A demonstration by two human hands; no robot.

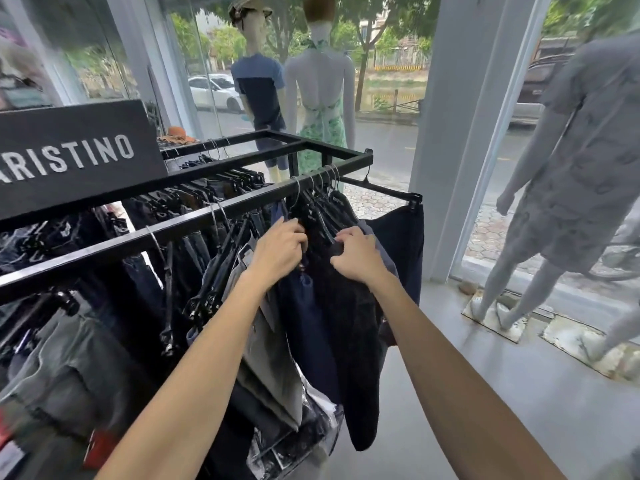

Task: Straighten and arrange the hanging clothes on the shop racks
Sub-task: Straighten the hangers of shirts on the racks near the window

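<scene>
Both hands are on the black fleecy garment, which hangs from the black rack rail just above them and drops between the 2 forearms. The left hand curls its fingers into the garment's top edge. The right hand grips the other shoulder, fingers bunched into the cloth. Right above the knuckles, a cluster of black hangers hooks over the rail. Under the left wrist hang a navy garment and pale grey trousers. Beyond the right hand, a dark navy piece hangs clipped at the rack's end. Left of the left hand, jeans crowd the rail beneath a black ARISTINO sign. Far ahead of both hands stand a mannequin in a blue T-shirt and a mannequin in a green dress, and a grey-clad mannequin stands well off to the right.
</scene>
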